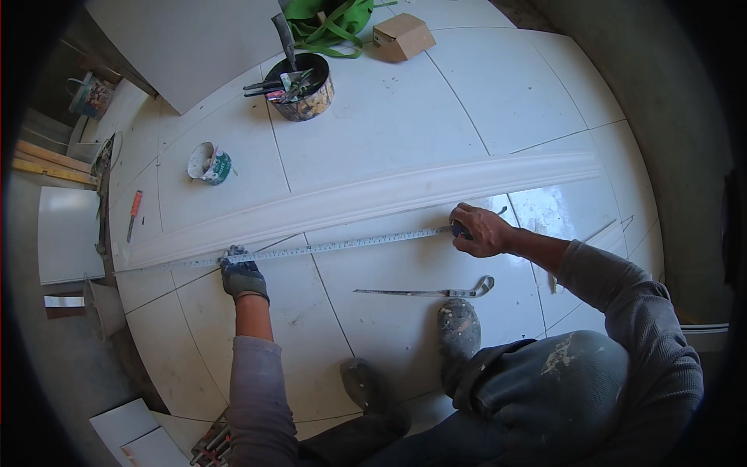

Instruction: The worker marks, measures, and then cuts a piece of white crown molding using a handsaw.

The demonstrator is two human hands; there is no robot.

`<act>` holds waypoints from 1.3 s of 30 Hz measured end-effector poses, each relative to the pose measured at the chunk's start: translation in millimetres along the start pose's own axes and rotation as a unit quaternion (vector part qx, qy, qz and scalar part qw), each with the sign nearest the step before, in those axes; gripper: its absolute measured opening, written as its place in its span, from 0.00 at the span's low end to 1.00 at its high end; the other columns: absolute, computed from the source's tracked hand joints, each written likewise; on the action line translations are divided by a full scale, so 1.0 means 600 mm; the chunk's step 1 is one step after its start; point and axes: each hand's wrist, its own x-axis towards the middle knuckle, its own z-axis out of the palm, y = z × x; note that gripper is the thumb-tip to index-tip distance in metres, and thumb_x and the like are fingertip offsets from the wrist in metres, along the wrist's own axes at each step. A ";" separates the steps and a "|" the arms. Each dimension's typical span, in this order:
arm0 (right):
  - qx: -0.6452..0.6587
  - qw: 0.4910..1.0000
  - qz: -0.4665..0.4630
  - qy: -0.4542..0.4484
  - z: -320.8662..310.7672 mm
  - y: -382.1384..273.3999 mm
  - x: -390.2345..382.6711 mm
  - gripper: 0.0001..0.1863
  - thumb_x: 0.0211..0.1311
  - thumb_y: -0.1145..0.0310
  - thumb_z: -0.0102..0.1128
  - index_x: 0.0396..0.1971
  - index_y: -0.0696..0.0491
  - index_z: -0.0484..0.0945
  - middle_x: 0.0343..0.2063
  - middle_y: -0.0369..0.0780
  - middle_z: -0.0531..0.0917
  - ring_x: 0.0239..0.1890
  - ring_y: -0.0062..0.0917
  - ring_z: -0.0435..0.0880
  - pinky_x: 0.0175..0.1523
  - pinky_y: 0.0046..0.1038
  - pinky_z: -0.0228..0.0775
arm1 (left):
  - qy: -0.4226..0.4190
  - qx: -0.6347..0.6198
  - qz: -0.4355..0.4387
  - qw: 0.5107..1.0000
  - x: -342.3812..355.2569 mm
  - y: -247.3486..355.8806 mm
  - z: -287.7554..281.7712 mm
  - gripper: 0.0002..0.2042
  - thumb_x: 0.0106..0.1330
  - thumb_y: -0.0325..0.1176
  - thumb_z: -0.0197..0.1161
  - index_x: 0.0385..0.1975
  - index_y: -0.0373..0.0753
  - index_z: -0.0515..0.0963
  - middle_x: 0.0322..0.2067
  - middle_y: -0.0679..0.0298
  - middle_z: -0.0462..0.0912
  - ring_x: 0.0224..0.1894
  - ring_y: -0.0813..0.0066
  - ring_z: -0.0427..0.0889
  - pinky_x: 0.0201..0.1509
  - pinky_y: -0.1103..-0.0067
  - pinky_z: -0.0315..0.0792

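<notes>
A long white moulding (373, 187) with a ridged profile lies across the tiled floor in front of me. Along its near edge runs a pulled-out tape measure (358, 241). My right hand (486, 232), bare, is closed round the tape's dark blue case, near the right part of the moulding. Farther left, my left hand (244, 276), in a dark glove, grips the blade, which reaches on past it toward the moulding's left end. On the floor between my right hand and my boot (459, 327) lies a thin-bladed handsaw (459, 293).
Beyond the moulding stand a bucket of tools (307, 101), a small tub (210, 165), a green bag (334, 27) and a cardboard box (403, 37). An orange-handled tool (135, 206) lies at the left. Loose tiles (68, 233) and a wall (661, 117) flank the floor.
</notes>
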 end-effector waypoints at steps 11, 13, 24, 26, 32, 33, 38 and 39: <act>0.092 0.992 0.077 -0.034 0.004 0.006 -0.033 0.22 0.45 0.61 0.61 0.40 0.59 0.81 0.33 0.51 0.84 0.38 0.46 0.85 0.46 0.40 0.76 | 0.094 0.743 0.200 0.632 -0.063 -0.297 -0.080 0.26 0.76 0.41 0.47 0.70 0.38 0.62 0.72 0.54 0.61 0.73 0.56 0.62 0.77 0.63 0.55; 0.125 0.991 0.042 -0.007 0.006 -0.007 -0.035 0.20 0.47 0.62 0.63 0.39 0.60 0.81 0.31 0.50 0.84 0.37 0.43 0.85 0.46 0.37 0.76 | 0.091 0.745 0.191 0.632 -0.057 -0.306 -0.074 0.26 0.76 0.41 0.47 0.70 0.38 0.63 0.72 0.54 0.61 0.73 0.56 0.63 0.77 0.63 0.55; 0.119 0.985 0.123 -0.018 0.025 -0.031 -0.023 0.32 0.55 0.52 0.68 0.51 0.63 0.79 0.37 0.52 0.85 0.41 0.40 0.85 0.50 0.38 0.76 | -0.042 0.608 -0.036 0.792 0.025 -0.198 -0.046 0.23 0.78 0.42 0.45 0.67 0.37 0.66 0.70 0.54 0.64 0.72 0.57 0.63 0.77 0.66 0.57; 0.123 0.985 0.121 0.011 0.026 -0.029 -0.039 0.33 0.55 0.53 0.68 0.53 0.64 0.79 0.38 0.53 0.85 0.42 0.41 0.86 0.52 0.38 0.76 | 0.049 0.718 0.159 0.676 0.027 -0.215 -0.066 0.22 0.78 0.41 0.45 0.66 0.36 0.67 0.69 0.54 0.65 0.71 0.57 0.64 0.77 0.67 0.57; 0.130 0.980 0.129 -0.073 0.029 -0.084 -0.023 0.35 0.49 0.61 0.64 0.58 0.64 0.76 0.43 0.57 0.84 0.45 0.43 0.85 0.55 0.36 0.75 | -0.242 0.530 -0.304 0.754 0.073 -0.123 0.024 0.21 0.78 0.41 0.41 0.64 0.38 0.69 0.65 0.59 0.72 0.68 0.62 0.69 0.76 0.69 0.58; 0.129 0.980 0.132 -0.071 0.031 -0.080 -0.027 0.35 0.49 0.61 0.64 0.58 0.64 0.76 0.43 0.57 0.84 0.45 0.43 0.85 0.55 0.36 0.75 | -0.239 0.540 -0.303 0.748 0.077 -0.133 0.022 0.21 0.78 0.41 0.42 0.63 0.38 0.70 0.64 0.59 0.73 0.67 0.62 0.70 0.74 0.69 0.59; 0.153 0.972 0.151 -0.099 0.037 -0.078 -0.022 0.36 0.51 0.60 0.64 0.60 0.65 0.74 0.43 0.56 0.84 0.41 0.41 0.85 0.54 0.36 0.75 | -0.234 0.608 -0.285 0.703 0.068 -0.173 0.064 0.18 0.77 0.41 0.46 0.58 0.38 0.73 0.56 0.57 0.77 0.61 0.63 0.74 0.67 0.70 0.67; 0.156 0.972 0.141 -0.103 0.037 -0.083 -0.014 0.36 0.51 0.60 0.64 0.60 0.65 0.74 0.43 0.56 0.84 0.41 0.41 0.85 0.54 0.36 0.75 | -0.235 0.627 -0.276 0.690 0.057 -0.179 0.087 0.17 0.77 0.40 0.47 0.57 0.38 0.74 0.55 0.56 0.78 0.60 0.63 0.75 0.66 0.71 0.68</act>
